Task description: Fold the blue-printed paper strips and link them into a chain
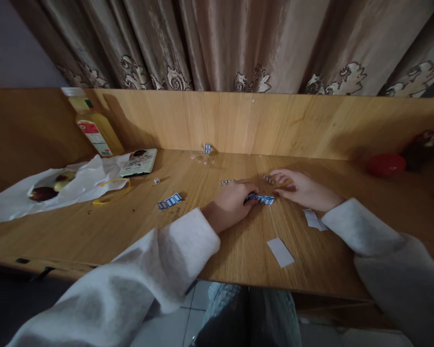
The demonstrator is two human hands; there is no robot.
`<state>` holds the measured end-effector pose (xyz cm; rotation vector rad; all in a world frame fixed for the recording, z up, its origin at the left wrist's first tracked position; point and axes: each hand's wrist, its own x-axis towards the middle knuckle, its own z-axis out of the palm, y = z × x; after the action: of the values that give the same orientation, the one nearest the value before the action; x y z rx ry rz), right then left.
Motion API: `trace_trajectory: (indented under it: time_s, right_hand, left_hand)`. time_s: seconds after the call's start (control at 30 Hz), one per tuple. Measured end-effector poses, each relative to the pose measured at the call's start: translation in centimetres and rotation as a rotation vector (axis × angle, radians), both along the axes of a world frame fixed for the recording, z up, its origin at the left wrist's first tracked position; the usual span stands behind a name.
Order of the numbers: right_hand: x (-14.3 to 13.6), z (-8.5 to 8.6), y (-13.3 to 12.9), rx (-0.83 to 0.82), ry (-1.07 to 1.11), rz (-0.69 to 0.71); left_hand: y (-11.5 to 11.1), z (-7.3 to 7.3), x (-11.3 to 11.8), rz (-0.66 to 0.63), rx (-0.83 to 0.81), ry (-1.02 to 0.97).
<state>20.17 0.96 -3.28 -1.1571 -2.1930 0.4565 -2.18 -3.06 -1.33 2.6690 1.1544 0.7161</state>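
Above the middle of the table my left hand (235, 200) is closed, its thumb and fingers gripping the left end of a row of small blue-and-white tiles (263, 198). My right hand (298, 188) is just beyond the row's right end, thumb and fingers apart with nothing seen between them. Close to its fingertips lies a short group of small tiles (268, 180). Another small row of tiles (227, 181) shows behind my left hand. To the left, a blue-and-white tile row (169, 201) lies on the wood. The tiles' markings are too small to read.
A blue-and-white block (207, 149) stands near the back board, and a small die-like cube (156, 180) lies left. White paper slips (281, 252) are at front right. Around them are a bottle (97, 127), a booklet (139, 162), fruit on white plastic (10, 197) and a red object (386, 165).
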Motion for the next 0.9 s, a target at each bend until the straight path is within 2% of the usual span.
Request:
trace_trajectory:
  time_s: [0.07, 0.17, 0.4, 0.6, 0.73, 0.9]
  right_hand:
    - [0.0, -0.2, 0.2, -0.042, 0.029, 0.006]
    - [-0.1, 0.0, 0.2, -0.044, -0.041, 0.022]
    - [-0.6, 0.9, -0.5, -0.015, -0.078, -0.068]
    - [-0.4, 1.2, -0.7, -0.173, -0.011, -0.019]
    - [0.0, 0.7, -0.5, -0.244, 0.099, 0.012]
    - [0.9, -0.5, 0.4, -0.177, 0.054, -0.138]
  left_hand:
    - [0.0, 0.0, 0.0, -0.004, -0.006, 0.004]
    - [0.1, 0.0, -0.1, -0.017, -0.012, 0.009]
    - [0.0, 0.2, -0.1, -0.032, -0.028, 0.01]
    - [0.1, 0.1, 0.0, -0.024, -0.014, 0.04]
    - [0.1, 0.0, -0.1, -0.027, 0.007, 0.042]
    - [0.1, 0.0, -0.1, -0.04, 0.007, 0.039]
